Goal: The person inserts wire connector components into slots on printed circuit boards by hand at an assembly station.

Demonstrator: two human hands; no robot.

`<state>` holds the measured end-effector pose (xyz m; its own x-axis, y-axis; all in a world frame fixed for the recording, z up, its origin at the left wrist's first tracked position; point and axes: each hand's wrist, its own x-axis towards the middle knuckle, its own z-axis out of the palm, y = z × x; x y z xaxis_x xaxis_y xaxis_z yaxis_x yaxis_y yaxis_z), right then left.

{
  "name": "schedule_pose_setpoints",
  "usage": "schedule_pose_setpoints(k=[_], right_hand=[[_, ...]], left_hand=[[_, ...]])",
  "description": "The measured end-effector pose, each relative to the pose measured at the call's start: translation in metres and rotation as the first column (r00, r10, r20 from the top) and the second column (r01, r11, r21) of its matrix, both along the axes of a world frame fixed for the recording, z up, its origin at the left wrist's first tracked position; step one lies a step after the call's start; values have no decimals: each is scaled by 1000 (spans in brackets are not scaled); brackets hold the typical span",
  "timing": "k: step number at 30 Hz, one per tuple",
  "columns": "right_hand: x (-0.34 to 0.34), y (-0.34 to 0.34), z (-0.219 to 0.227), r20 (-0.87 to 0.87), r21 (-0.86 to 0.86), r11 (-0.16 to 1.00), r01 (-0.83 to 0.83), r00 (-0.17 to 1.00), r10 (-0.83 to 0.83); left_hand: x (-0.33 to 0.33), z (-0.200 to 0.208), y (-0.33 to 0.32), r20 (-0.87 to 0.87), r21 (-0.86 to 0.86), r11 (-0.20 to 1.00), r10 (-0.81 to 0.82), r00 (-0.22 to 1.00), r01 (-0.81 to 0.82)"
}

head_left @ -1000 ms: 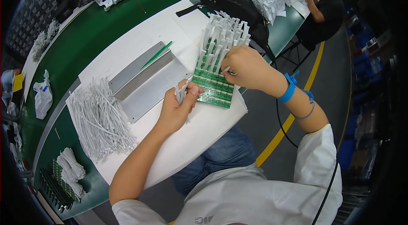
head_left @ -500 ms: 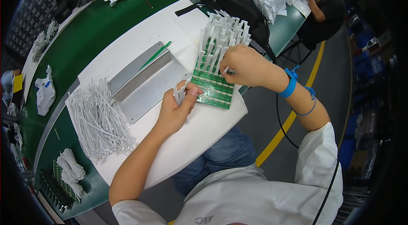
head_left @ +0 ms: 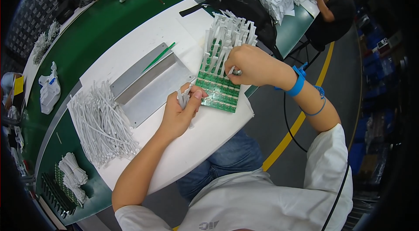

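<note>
A green circuit board panel (head_left: 220, 98) lies on the white sheet in front of me, slightly tilted. Upright white cables (head_left: 231, 30) crowd its far rows, while the near rows show bare green. My left hand (head_left: 182, 108) is closed around a few white cables (head_left: 184, 95), its thumb and fingertips at the panel's left edge. Over the panel's right side, my right hand (head_left: 249, 66) pinches a white cable (head_left: 232, 72) low over the board, just in front of the standing cables. Its fingers partly hide the cable's end. A blue wrist strap (head_left: 297, 87) circles my right wrist.
Left of the panel sits a grey metal tray (head_left: 155, 87) with a green stick (head_left: 159, 56) on it. A heap of white cables (head_left: 102, 124) lies farther left. Behind are a black bag (head_left: 244, 6) and a green conveyor belt (head_left: 87, 41) bearing white plastic housings (head_left: 50, 89). Another person sits at far right.
The white housings on the conveyor belt have shifted along it, toward the far right. My right hand has moved very slightly at the board; my left hand stays in place.
</note>
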<state>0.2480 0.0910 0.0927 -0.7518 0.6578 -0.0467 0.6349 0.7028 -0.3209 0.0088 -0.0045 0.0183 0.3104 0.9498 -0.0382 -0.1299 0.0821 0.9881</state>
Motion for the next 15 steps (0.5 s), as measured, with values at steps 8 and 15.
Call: schedule_pose_setpoints(k=[8,15], right_hand=[[6,4,-6,-1,55,994,-90,996,90],[6,9,0,37,-11,1000,-29,999,30]], left_hand=[[6,-2,1,-3,34,999,2,1000,-2],[9,-4,6,-13,42,999,3,1000,-2]])
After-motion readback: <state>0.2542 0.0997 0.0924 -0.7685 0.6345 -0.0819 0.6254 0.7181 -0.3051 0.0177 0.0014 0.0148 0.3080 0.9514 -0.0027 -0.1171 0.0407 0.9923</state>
